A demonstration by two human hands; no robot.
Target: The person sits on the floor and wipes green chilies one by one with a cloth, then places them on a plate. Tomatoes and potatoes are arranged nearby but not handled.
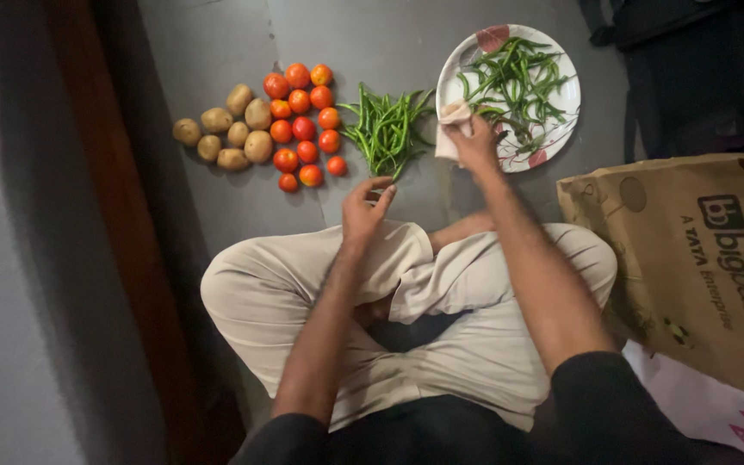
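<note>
Cloth (451, 120) gripped in right hand (475, 142) over plate (561, 108) on grey floor (217, 43); left hand (363, 207) loosely open.

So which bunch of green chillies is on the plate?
The bunch by the right hand lies on the white plate; the other chillies sit on the bare floor beside the tomatoes.

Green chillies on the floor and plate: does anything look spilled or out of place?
Nothing stands out. One bunch of green chillies lies heaped on the floor, the rest on the white plate. Tomatoes and potatoes sit in tidy groups.
</note>
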